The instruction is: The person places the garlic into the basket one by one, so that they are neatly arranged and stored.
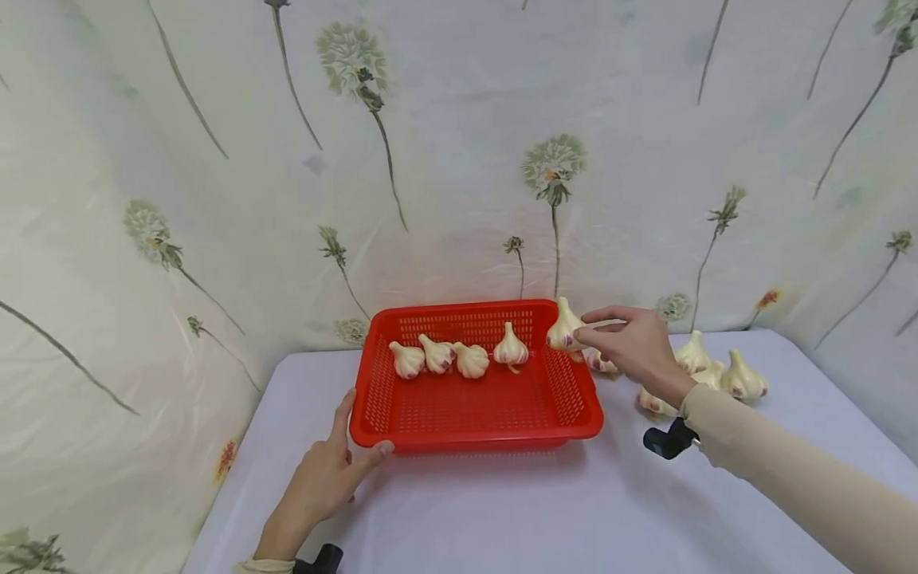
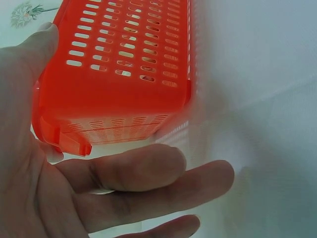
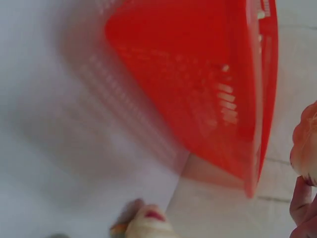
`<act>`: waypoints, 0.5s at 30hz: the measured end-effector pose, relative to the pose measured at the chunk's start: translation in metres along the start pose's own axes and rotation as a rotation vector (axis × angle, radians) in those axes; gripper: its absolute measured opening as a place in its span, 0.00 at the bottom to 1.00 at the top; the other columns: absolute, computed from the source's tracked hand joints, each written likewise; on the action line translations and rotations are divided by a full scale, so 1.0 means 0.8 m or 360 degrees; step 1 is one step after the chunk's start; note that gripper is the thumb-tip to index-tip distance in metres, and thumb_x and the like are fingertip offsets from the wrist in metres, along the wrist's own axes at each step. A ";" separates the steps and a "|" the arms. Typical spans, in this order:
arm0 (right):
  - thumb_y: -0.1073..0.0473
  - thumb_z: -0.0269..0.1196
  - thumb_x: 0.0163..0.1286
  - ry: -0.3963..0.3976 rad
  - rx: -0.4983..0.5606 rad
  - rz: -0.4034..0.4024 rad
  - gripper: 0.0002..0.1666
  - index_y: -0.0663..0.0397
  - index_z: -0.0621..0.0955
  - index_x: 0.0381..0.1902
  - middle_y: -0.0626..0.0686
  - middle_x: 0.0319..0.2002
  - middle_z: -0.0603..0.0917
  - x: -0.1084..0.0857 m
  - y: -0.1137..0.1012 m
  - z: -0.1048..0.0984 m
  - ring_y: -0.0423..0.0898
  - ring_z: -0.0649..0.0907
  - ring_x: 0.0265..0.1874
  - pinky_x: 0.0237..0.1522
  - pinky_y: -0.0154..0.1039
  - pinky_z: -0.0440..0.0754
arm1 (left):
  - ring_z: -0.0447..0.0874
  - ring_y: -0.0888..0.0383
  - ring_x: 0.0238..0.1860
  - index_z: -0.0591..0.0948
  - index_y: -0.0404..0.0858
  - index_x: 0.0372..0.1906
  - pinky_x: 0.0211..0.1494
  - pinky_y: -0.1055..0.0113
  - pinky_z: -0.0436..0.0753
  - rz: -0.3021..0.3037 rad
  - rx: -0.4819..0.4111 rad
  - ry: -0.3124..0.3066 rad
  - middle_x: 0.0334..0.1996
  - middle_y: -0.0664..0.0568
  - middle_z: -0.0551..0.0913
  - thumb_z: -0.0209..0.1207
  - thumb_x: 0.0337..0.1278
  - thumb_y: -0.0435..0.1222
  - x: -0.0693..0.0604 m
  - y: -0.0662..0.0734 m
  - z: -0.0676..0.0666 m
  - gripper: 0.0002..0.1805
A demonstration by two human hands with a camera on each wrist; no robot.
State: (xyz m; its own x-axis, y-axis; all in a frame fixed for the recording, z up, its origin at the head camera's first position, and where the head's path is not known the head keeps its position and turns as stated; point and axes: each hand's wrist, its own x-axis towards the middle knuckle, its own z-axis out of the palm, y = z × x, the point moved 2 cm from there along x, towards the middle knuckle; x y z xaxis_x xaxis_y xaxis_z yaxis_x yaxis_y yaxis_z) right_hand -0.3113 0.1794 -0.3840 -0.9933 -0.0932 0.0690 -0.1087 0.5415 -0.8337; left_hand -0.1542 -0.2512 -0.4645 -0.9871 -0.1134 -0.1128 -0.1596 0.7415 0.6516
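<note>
1. From my end, I see the right hand (image 1: 631,343) pinching a garlic bulb (image 1: 562,327) between thumb and fingers, right of centre in the head view, where it overlaps the upper right corner of the red basket (image 1: 476,438)
2. My right wrist view puts that bulb at the right edge of the frame, apart from the basket
3. I have the left hand (image 1: 323,478) at lower left, thumb and forefinger touching the two sides of the basket's lower left corner, its other fingers stretched out wide in the left wrist view
4. Inside the basket I count four bulbs (image 1: 471,363): three close together at upper left, one farther right with its stem up
5. On the white counter (image 1: 488,510), I make out a loose group of bulbs (image 1: 743,379) at right, partly hidden by the right arm
6. Behind it all, I see a dandelion-print backdrop (image 1: 452,175)
</note>
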 end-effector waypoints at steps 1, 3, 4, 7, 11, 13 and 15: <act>0.37 0.72 0.68 -0.0012 0.0012 -0.0001 0.32 0.54 0.86 0.58 0.65 0.50 0.90 0.001 -0.005 0.005 0.46 0.86 0.27 0.22 0.40 0.81 | 0.77 0.55 0.16 0.45 0.56 0.87 0.22 0.65 0.71 0.0004 0.0001 0.0003 0.17 0.51 0.78 0.60 0.60 0.73 0.000 0.000 0.000 0.60; 0.38 0.72 0.67 -0.0024 0.0016 -0.0019 0.30 0.53 0.86 0.57 0.65 0.51 0.90 0.004 -0.016 0.016 0.50 0.86 0.28 0.23 0.40 0.81 | 0.77 0.55 0.16 0.45 0.56 0.87 0.22 0.65 0.71 0.0015 0.0005 0.0010 0.17 0.52 0.77 0.60 0.60 0.72 0.000 -0.001 0.000 0.60; 0.40 0.72 0.67 -0.0026 0.0026 -0.0036 0.29 0.53 0.86 0.56 0.65 0.51 0.90 0.006 -0.021 0.021 0.51 0.87 0.30 0.23 0.40 0.81 | 0.76 0.55 0.16 0.45 0.56 0.87 0.22 0.65 0.71 0.0021 0.0009 0.0015 0.17 0.52 0.77 0.61 0.60 0.72 0.000 -0.002 -0.001 0.60; 0.42 0.74 0.66 -0.0037 0.0041 -0.0104 0.26 0.54 0.88 0.53 0.64 0.52 0.90 0.013 -0.033 0.036 0.56 0.89 0.39 0.25 0.40 0.81 | 0.76 0.56 0.16 0.45 0.56 0.87 0.21 0.66 0.69 0.0035 0.0021 0.0023 0.16 0.52 0.77 0.61 0.60 0.71 0.002 -0.003 0.000 0.60; 0.44 0.74 0.66 -0.0081 0.0048 -0.0179 0.24 0.54 0.89 0.51 0.61 0.50 0.91 0.025 -0.045 0.057 0.55 0.89 0.44 0.34 0.40 0.83 | 0.75 0.56 0.16 0.45 0.56 0.87 0.21 0.66 0.68 0.0043 0.0021 0.0030 0.16 0.52 0.76 0.61 0.60 0.72 0.003 -0.005 0.000 0.60; 0.44 0.74 0.65 -0.0113 0.0039 -0.0190 0.23 0.53 0.89 0.51 0.60 0.47 0.91 0.030 -0.048 0.068 0.53 0.88 0.40 0.35 0.41 0.84 | 0.75 0.56 0.16 0.46 0.55 0.87 0.21 0.66 0.68 0.0044 0.0023 0.0034 0.15 0.51 0.76 0.61 0.59 0.72 0.003 -0.006 0.000 0.60; 0.44 0.74 0.65 -0.0156 0.0045 -0.0185 0.24 0.53 0.89 0.51 0.59 0.46 0.91 0.035 -0.052 0.078 0.54 0.86 0.36 0.34 0.41 0.84 | 0.74 0.56 0.16 0.46 0.55 0.87 0.21 0.66 0.68 0.0043 0.0023 0.0040 0.15 0.51 0.76 0.61 0.59 0.72 0.003 -0.006 0.000 0.60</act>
State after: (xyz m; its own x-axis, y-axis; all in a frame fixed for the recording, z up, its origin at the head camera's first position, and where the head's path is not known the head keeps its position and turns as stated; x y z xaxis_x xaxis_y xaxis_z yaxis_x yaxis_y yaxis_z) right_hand -0.3321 0.1019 -0.3817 -0.9652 -0.2356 0.1134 -0.2202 0.4986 -0.8384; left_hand -0.1560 -0.2551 -0.4680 -0.9911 -0.1096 -0.0760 -0.1327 0.7539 0.6434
